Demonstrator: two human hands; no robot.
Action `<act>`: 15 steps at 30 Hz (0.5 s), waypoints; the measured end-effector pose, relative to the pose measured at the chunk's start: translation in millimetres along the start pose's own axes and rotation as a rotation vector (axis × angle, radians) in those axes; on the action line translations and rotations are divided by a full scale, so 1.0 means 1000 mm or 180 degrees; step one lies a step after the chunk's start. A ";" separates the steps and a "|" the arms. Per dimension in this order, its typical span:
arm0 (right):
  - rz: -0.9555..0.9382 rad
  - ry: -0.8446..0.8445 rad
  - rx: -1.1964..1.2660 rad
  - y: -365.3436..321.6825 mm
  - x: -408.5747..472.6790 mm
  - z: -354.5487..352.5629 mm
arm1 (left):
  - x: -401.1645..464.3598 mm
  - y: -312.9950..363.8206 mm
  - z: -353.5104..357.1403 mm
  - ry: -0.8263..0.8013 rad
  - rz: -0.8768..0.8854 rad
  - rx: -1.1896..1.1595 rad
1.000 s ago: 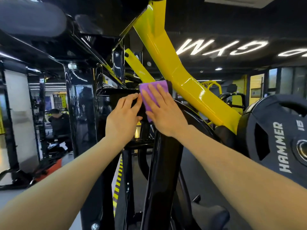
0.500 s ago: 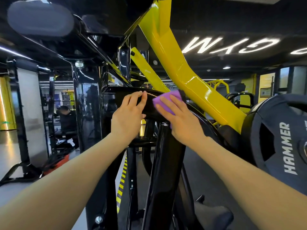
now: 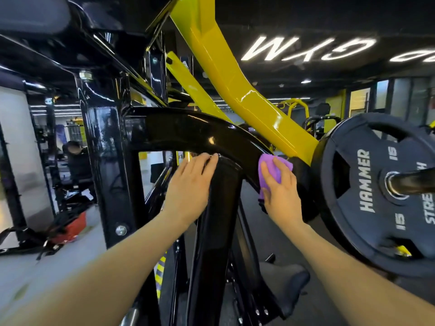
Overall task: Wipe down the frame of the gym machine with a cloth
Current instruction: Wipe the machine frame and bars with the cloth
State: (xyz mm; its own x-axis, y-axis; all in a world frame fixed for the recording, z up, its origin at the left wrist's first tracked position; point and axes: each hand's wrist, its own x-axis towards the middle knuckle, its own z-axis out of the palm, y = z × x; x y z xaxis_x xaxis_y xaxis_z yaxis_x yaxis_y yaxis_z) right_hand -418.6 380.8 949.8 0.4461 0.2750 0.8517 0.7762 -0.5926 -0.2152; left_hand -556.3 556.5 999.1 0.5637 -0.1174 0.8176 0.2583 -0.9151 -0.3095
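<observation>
The gym machine has a glossy black frame [image 3: 188, 130] that curves down to the right, and a yellow arm [image 3: 235, 74] above it. My right hand [image 3: 281, 196] presses a purple cloth [image 3: 273, 165] flat against the lower right end of the curved black bar, fingers straight. Part of the cloth is hidden under the palm. My left hand [image 3: 190, 184] rests with straight fingers on the black upright post [image 3: 219, 220] just below the curve.
A black Hammer weight plate [image 3: 376, 191] hangs on a bar close to the right of my right hand. A black seat pad [image 3: 282, 283] sits low between my arms. At the far left a person sits among other machines, with a red bin [image 3: 70, 229] on the floor.
My right hand slid the cloth down and to the right along the curved black bar. My left hand moved from the bar down onto the upright post.
</observation>
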 end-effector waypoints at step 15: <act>0.0651 -0.0307 0.0228 0.011 -0.008 0.025 | -0.035 0.038 0.037 -0.0681 0.0339 0.0321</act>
State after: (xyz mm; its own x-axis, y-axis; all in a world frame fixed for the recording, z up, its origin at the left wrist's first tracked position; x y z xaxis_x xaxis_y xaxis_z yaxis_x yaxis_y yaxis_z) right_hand -402.4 391.4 928.7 0.6353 0.2279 0.7379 0.6934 -0.5891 -0.4151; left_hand -536.6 539.7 940.6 0.7423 -0.1168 0.6598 0.2595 -0.8577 -0.4438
